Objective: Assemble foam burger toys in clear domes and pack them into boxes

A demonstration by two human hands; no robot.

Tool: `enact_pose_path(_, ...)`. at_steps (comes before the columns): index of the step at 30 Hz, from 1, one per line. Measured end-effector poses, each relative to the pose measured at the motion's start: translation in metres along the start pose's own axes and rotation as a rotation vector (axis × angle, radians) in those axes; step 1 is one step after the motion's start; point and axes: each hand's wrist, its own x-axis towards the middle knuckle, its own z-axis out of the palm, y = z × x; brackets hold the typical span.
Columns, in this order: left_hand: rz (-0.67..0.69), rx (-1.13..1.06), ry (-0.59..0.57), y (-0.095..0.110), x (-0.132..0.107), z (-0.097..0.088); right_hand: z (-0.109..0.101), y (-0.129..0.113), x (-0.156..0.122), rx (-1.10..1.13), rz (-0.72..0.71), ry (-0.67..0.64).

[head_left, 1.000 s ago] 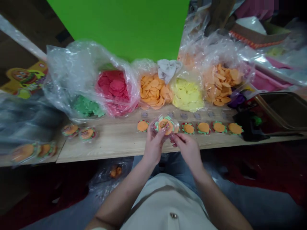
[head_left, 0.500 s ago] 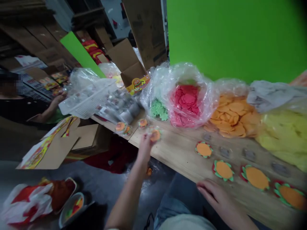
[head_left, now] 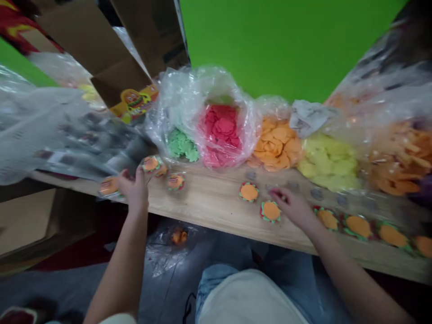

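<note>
My left hand (head_left: 134, 189) is at the table's left part, fingers apart and blurred, between clear-packed foam burgers. One packed burger (head_left: 109, 185) lies left of the fingers, another (head_left: 151, 163) just right of them, and a third (head_left: 176, 181) further right. My right hand (head_left: 293, 208) has its fingertips pinched on a small clear plastic piece (head_left: 271, 187). Beside that hand lies a layered foam burger (head_left: 270, 211) with an orange top and green and red edges; a similar burger (head_left: 249, 192) is to its left. More layered burgers (head_left: 358, 226) continue to the right.
Along the back of the table (head_left: 209, 198) stand plastic bags of green (head_left: 183, 145), red (head_left: 222, 130), orange (head_left: 277, 144) and yellow foam pieces (head_left: 329, 162). Clear plastic pieces (head_left: 316, 194) lie behind the burgers. Grey containers and a printed carton (head_left: 135, 103) are at left. A green panel (head_left: 286, 49) rises behind.
The view has swung right and down. My left hand has moved from a burger to the packed ones at the left. My right hand has come from the table's front edge to a clear plastic piece.
</note>
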Motion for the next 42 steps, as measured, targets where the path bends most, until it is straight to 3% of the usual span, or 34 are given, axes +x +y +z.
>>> enact_pose_path(2, -0.055, -0.077, -0.099, 0.0, -0.042, 0.009, -0.013, -0.003, 0.043, -0.232, 0.01, 0.077)
enact_pose_path(3, -0.093, -0.115, -0.214, 0.001, -0.067, 0.02, -0.016, -0.007, 0.063, -0.354, -0.012, 0.049)
enact_pose_path(4, -0.177, -0.167, -0.408, 0.003, -0.093, 0.034, -0.017, -0.011, 0.08, -0.46, -0.004, 0.035)
enact_pose_path(5, -0.411, -0.297, -0.743, 0.007, -0.119, 0.051, -0.015, -0.015, 0.093, -0.515, -0.002, 0.029)
enact_pose_path(6, -0.489, -0.331, -0.856, 0.011, -0.141, 0.069, -0.012, -0.019, 0.103, -0.558, 0.003, 0.022)
enact_pose_path(8, -0.579, -0.375, -0.971, 0.018, -0.172, 0.104, -0.003, -0.024, 0.114, -0.593, 0.017, 0.025)
enact_pose_path(11, -0.631, -0.391, -1.005, 0.025, -0.187, 0.135, 0.007, -0.025, 0.118, -0.626, 0.022, 0.008)
enact_pose_path(15, -0.656, -0.406, -0.997, 0.021, -0.18, 0.139, 0.006, -0.019, 0.12, -0.625, -0.021, -0.017)
enact_pose_path(20, -0.644, -0.413, -0.869, 0.009, -0.171, 0.117, 0.01, -0.017, 0.121, -0.584, -0.119, -0.023)
enact_pose_path(26, -0.689, -0.432, -0.815, 0.002, -0.166, 0.072, 0.028, -0.037, 0.115, -0.455, -0.236, -0.092)
enact_pose_path(30, -0.722, -0.45, -0.837, 0.003, -0.166, 0.055, 0.04, -0.053, 0.066, -0.301, -0.307, -0.002)
enact_pose_path(33, -0.758, -0.488, -0.844, 0.001, -0.163, 0.053, 0.063, -0.052, 0.011, -0.221, -0.522, 0.104)
enact_pose_path(36, -0.829, -0.521, -0.88, -0.002, -0.161, 0.055, 0.09, -0.045, -0.031, -0.225, -0.684, 0.079)
enact_pose_path(39, -0.803, -0.533, -0.881, -0.004, -0.162, 0.057, 0.106, -0.042, -0.049, -0.154, -0.66, 0.066)
enact_pose_path(42, -0.726, -0.516, -0.809, -0.006, -0.167, 0.059, 0.106, -0.047, -0.048, 0.018, -0.588, 0.073)
